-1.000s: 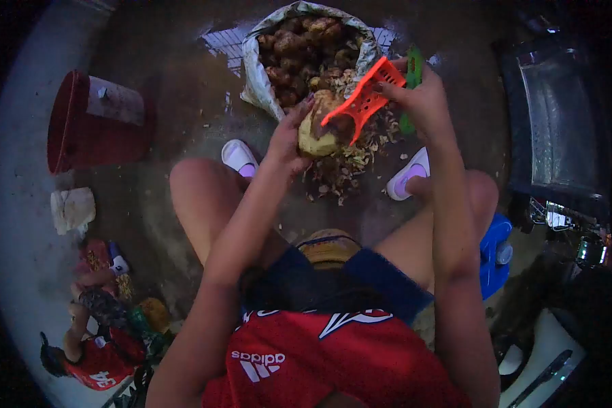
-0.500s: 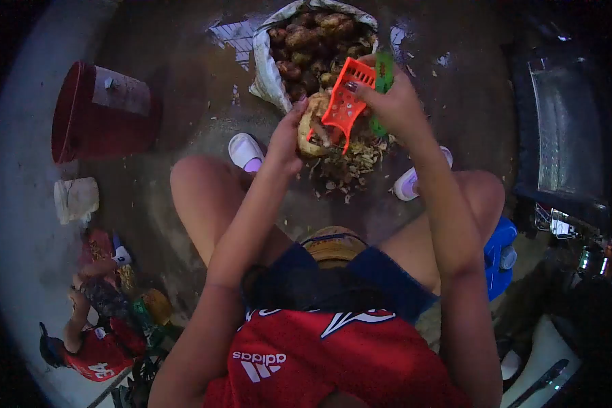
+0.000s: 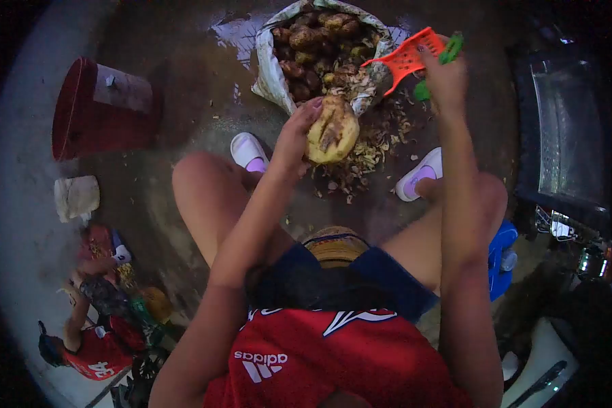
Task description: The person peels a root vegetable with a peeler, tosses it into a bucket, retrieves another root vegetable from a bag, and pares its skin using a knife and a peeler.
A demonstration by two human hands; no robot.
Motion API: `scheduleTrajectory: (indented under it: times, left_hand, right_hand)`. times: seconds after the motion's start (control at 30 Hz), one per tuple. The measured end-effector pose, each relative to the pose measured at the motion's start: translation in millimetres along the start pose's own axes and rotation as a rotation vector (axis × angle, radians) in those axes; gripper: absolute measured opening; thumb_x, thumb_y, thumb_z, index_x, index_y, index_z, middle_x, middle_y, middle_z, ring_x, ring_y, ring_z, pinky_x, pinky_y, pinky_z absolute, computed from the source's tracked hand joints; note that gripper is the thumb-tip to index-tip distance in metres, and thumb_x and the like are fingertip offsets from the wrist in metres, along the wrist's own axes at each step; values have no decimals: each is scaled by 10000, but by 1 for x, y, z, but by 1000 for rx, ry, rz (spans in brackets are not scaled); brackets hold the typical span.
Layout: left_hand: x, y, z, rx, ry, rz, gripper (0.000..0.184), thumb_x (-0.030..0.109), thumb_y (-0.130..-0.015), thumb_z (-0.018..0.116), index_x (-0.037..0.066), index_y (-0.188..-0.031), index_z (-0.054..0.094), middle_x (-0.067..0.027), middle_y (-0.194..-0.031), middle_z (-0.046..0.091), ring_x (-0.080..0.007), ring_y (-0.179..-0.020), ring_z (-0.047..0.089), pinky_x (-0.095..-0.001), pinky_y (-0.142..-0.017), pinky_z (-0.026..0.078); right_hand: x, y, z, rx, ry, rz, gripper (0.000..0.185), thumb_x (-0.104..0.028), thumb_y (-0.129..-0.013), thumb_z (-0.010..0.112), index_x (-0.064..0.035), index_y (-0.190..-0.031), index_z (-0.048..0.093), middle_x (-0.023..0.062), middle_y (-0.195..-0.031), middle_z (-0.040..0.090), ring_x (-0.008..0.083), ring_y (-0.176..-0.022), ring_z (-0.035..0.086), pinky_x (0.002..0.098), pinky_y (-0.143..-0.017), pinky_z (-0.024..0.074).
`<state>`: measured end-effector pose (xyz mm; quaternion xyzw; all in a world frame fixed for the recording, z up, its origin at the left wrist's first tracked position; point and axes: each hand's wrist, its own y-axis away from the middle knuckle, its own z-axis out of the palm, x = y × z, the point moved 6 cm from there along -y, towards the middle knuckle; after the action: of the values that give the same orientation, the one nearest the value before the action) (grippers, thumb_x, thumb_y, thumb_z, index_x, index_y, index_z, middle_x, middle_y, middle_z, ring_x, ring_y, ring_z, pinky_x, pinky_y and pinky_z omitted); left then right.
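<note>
My left hand point(image 3: 298, 134) is closed around a large, partly peeled tuber point(image 3: 334, 132), pale yellow with a brown streak down its face. Raised to the upper right, my right hand point(image 3: 447, 80) grips an orange peeler point(image 3: 406, 57) with slots and holes in its plate. A green part point(image 3: 451, 47) of it shows beside the fingers. The peeler is apart from the tuber. Just beyond the tuber stands a white sack point(image 3: 273, 71), its mouth rolled back, full of brown unpeeled tubers point(image 3: 307, 39). Peelings point(image 3: 364, 155) lie in a heap on the floor below.
A dark red bucket point(image 3: 75, 112) lies tilted at left, with a white container point(image 3: 77, 197) near it. A blue jug point(image 3: 502, 262) stands by my right knee. Another person in a red shirt point(image 3: 109, 347) sits at lower left. My shoes point(image 3: 249, 151) flank the peelings.
My right hand has moved the peeler up and right, away from the tuber. The tuber has shifted slightly right and now shows its streaked, peeled face.
</note>
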<state>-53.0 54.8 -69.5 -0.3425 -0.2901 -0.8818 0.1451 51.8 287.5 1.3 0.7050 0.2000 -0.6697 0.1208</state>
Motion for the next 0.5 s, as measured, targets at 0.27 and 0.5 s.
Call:
scheduleTrajectory:
  times: [0.27,0.5]
  left_hand:
    - [3,-4,0,53,28,25,305,182,-904,474,14,-1159,475,-95,-1086,576,-177,-973,580,-316,-815,492]
    - [18,-9,7,-33,-52,75,299,185,-896,493,10,-1138,494,-92,-1051,592,-175,-907,604,-303,-785,501]
  right_hand:
    - [-29,78,52,-266,316,-199,327,-124,-768,658,-15,-1046,525,132,-863,634,236,-764,619,340,-681,482]
    - [-16,36,19,44,401,-323,299,-147,-800,651,-2,-1035,538,71,-888,611,137,-789,588,284,-693,475]
